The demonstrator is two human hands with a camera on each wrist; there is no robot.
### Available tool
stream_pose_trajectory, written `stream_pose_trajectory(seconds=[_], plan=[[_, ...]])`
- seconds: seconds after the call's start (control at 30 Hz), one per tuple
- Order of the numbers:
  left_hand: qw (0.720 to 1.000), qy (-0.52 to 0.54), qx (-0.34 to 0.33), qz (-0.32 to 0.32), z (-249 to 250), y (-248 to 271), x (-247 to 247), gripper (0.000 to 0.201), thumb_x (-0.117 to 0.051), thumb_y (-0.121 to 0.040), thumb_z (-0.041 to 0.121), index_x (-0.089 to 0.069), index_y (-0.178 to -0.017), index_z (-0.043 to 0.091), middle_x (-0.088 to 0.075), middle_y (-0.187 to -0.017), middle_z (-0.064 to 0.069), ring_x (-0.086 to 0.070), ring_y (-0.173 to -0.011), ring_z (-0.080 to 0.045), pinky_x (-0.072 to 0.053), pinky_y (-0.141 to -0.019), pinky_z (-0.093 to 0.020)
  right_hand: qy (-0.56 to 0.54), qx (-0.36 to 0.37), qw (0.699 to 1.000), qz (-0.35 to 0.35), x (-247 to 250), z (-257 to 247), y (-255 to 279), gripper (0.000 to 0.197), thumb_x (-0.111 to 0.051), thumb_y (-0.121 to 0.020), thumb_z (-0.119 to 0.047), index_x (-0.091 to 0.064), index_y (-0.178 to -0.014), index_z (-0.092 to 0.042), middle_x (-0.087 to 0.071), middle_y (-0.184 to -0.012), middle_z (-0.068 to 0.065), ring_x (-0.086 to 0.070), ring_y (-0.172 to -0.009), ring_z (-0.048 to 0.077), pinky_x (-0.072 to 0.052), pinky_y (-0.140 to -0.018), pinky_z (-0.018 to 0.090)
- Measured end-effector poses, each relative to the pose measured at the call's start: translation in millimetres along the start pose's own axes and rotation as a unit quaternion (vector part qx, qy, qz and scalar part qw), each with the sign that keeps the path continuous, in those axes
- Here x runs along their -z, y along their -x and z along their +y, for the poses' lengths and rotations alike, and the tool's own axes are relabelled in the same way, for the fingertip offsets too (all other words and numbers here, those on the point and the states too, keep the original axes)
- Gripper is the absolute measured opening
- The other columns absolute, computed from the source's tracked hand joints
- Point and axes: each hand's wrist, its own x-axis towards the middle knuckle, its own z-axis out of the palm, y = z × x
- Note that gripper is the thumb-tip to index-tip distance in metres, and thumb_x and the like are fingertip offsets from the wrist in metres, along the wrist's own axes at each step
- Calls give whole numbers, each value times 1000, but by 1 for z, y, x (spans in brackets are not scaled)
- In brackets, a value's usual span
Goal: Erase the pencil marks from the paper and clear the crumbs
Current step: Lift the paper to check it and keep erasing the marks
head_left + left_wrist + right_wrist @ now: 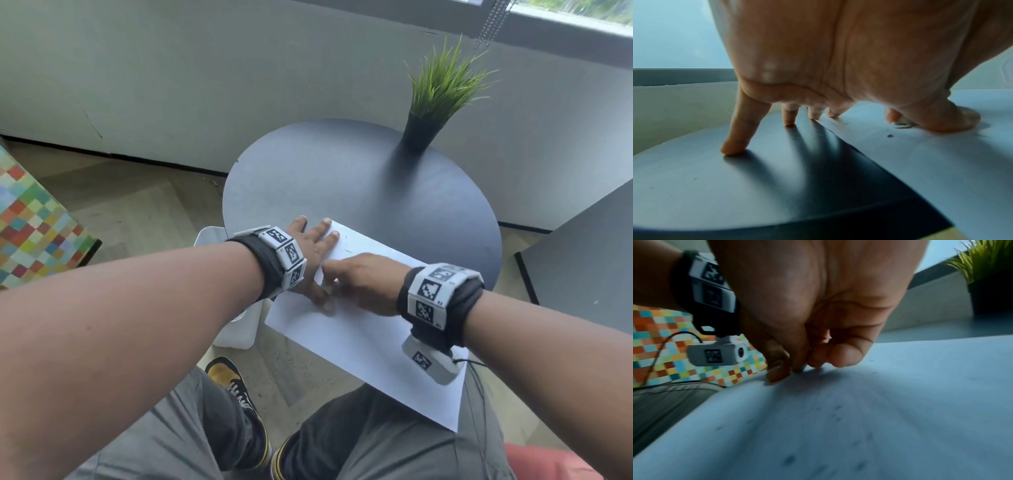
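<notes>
I am pressing my left hand (310,245), fingers spread flat, on the nine o'clock edge of the one white paper sheet (363,346) overhanging the round dark grey tabletop (342,171). My right hand (363,281) is pinching something small against the sheet; I judge it the eraser, mostly hidden. Faint pencil marks (346,244) and several dark crumbs (890,135) remain, so erasing looks unfinished.
</notes>
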Motion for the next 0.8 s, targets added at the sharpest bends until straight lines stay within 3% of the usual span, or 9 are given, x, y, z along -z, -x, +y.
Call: stream_pose_trajectory(seconds=[0.13,0.2,0.27,0.3,0.43,0.53,0.6,0.73,0.8], plan=[[1000,-9,1,10,1,1,-1,137,-60,-60,89,13,-157,25,18,-164,6,8,-150,-36,-23,-114,-59,15,-122,987,105,11,23,-4,25,-42,-99,-38,-49,-107,-16,-60,-92,7,-56,-84,30,-42,-66,34],[1000,-7,-1,11,-1,0,-2,138,-60,-58,90,13,-157,25,17,-164,6,7,-149,-37,-24,-114,-59,7,-56,995,79,6,13,3,17,-45,-98,-29,-51,-108,-15,-60,-94,6,-52,-81,25,-38,-66,33],[1000,-7,-3,7,-1,-1,-2,140,-60,-56,91,13,-157,25,17,-164,5,7,-149,-38,-24,-114,-59,-3,6,1000,1,-1,7,9,12,-50,-96,-23,-54,-106,-20,-63,-96,2,-51,-82,23,-43,-70,34],[1000,-10,-3,6,0,-1,-2,140,-59,-56,91,13,-157,25,17,-164,5,6,-149,-38,-24,-114,-59,-10,-1,1000,-9,0,9,10,12,-50,-96,-27,-55,-106,-22,-62,-94,0,-52,-82,22,-44,-71,34],[1000,-12,2,11,0,-1,-1,139,-60,-57,90,12,-157,26,17,-164,6,5,-149,-36,-26,-112,-60,1,-131,986,103,9,28,4,26,-41,-99,-43,-50,-103,-18,-62,-89,6,-53,-78,29,-45,-66,34],[1000,-15,3,8,2,3,1,137,-61,-60,88,12,-157,25,17,-164,5,6,-149,-37,-24,-114,-57,-4,-64,996,65,-4,7,4,8,-48,-97,-25,-48,-101,-18,-60,-88,4,-52,-78,26,-44,-66,36],[1000,-21,4,7,4,5,3,135,-61,-63,87,12,-157,24,17,-165,4,7,-150,-37,-21,-116,-54,-8,-27,999,28,-10,-1,4,9,-55,-93,-22,-49,-98,-24,-58,-86,-4,-53,-79,22,-46,-69,35],[1000,-11,4,10,1,2,0,137,-60,-59,89,12,-157,25,17,-164,5,6,-149,-36,-23,-114,-57,-11,-155,983,102,6,17,-8,23,-41,-98,-39,-47,-110,-20,-63,-97,7,-56,-84,32,-46,-71,35],[1000,-11,4,6,1,3,0,137,-60,-60,89,13,-157,25,18,-164,5,8,-150,-36,-21,-115,-57,-2,-110,990,93,5,8,-5,21,-44,-98,-31,-47,-114,-18,-64,-102,11,-57,-89,34,-43,-69,35]])
